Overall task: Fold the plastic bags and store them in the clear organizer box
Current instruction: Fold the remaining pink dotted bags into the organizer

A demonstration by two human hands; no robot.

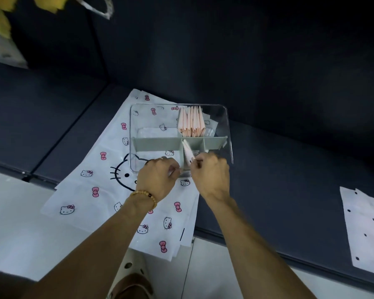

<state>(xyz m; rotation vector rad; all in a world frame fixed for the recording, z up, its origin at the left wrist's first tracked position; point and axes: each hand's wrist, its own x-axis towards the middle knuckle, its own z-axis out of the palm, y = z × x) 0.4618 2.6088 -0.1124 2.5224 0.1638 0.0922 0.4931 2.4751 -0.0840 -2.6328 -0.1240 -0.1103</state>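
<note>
Two bare forearms reach forward from the bottom of the view, the left one wearing a beaded bracelet (144, 196). The right hand (211, 174) pinches a slim folded pink bag (187, 153), standing on edge against a grey divider (160, 144) inside the clear organizer box (229, 134). The left hand (158, 178), fingers curled, rests at the box's near rim; whether it grips the rim is unclear. Beyond both hands, a row of folded pink bags (191, 123) stands upright in a far compartment. The box is rigid and glossy, with rounded corners. Under it lie thin, limp white bags printed with cats and bows (84, 190). Best to steady the box and slide the fold straight down, keeping it pinched so it stays flat.
</note>
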